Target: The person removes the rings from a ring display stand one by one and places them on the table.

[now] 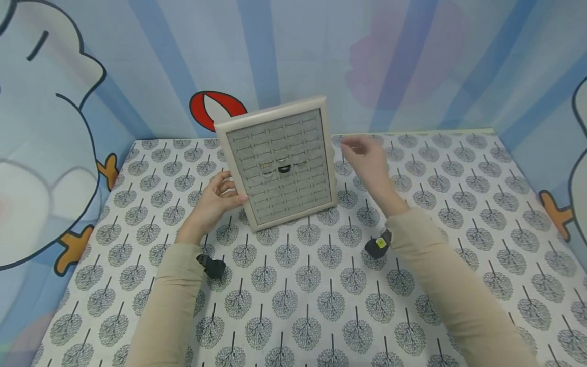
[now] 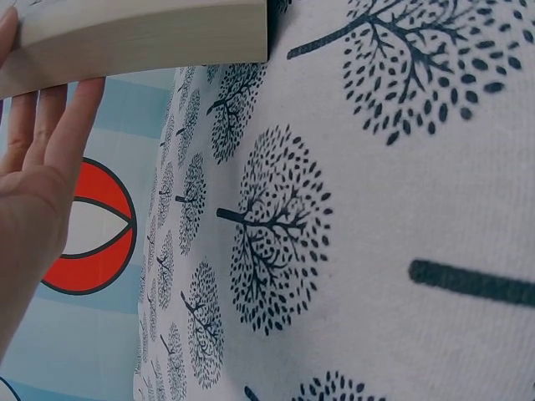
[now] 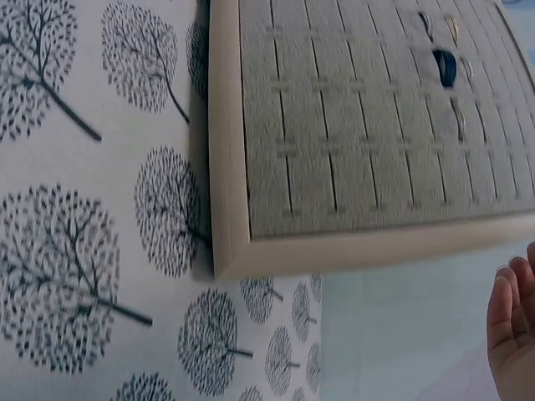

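Observation:
A ring display tray (image 1: 295, 217) with a pale frame and grey slotted padding stands tilted up on the cloth. Several rings sit in its middle slots, among them a wide black ring (image 1: 284, 168) and a gold-toned ring (image 1: 265, 165). My left hand (image 1: 212, 204) holds the tray's left side, thumb on the front of the frame and fingers (image 2: 73, 125) behind it. Off the tray's right edge, my right hand (image 1: 370, 163) is raised with bent fingers, thumb close to the index finger. I cannot tell whether something small lies between them.
A white cloth (image 1: 307, 306) with dark tree prints covers the table. Its back edge meets a blue cartoon-printed backdrop (image 1: 312, 51), which also runs along both sides. Dark wrist cameras (image 1: 377, 246) hang below both sleeves.

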`<control>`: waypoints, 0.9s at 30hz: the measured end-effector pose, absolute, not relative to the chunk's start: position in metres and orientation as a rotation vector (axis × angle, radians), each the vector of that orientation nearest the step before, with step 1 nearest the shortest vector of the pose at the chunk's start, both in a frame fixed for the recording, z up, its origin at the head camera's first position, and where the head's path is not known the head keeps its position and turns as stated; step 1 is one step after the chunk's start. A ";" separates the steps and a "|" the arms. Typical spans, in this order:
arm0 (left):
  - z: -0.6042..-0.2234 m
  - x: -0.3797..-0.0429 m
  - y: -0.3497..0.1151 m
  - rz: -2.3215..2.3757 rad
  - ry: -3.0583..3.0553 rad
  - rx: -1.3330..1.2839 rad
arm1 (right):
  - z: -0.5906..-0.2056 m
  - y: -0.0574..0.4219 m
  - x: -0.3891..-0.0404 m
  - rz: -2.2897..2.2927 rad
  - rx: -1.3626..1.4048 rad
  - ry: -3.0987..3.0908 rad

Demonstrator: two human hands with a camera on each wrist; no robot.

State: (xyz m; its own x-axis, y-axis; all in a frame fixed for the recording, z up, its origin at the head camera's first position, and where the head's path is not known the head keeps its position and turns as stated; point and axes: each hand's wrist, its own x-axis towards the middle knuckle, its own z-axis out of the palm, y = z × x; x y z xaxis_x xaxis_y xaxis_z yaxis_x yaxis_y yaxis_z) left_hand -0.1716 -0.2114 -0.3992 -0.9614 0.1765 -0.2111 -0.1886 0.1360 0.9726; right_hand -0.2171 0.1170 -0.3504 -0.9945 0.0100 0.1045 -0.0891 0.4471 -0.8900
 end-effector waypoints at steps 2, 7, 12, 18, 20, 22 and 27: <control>-0.399 -0.172 -0.211 1.898 2.143 -0.011 | -0.349 0.108 -0.214 1.555 0.167 -2.605; -0.398 -0.171 -0.211 1.887 2.150 -0.003 | -0.348 0.088 -0.209 1.509 0.357 -2.649; -0.399 -0.172 -0.211 1.884 2.150 0.003 | -0.349 0.075 -0.208 1.488 0.427 -2.718; -0.399 -0.172 -0.212 1.887 2.147 0.006 | -0.351 0.066 -0.206 1.384 0.457 -2.777; -0.400 -0.172 -0.212 1.889 2.147 0.007 | -0.352 0.065 -0.205 1.346 0.463 -2.785; -0.400 -0.172 -0.212 1.890 2.146 0.011 | -0.353 0.063 -0.205 1.300 0.470 -2.789; -0.400 -0.172 -0.211 1.900 2.145 0.019 | -0.353 0.058 -0.204 1.165 0.483 -2.796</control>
State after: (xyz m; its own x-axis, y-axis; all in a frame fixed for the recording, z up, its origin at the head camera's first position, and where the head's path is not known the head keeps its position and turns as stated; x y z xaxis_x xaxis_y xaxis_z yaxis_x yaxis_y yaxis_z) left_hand -0.1723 -0.2113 -0.3999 -0.9621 0.1901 -0.1954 -0.1709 0.1375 0.9756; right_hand -0.2037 0.0585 -0.3534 -0.9478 -0.2583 0.1870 -0.3147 0.6624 -0.6798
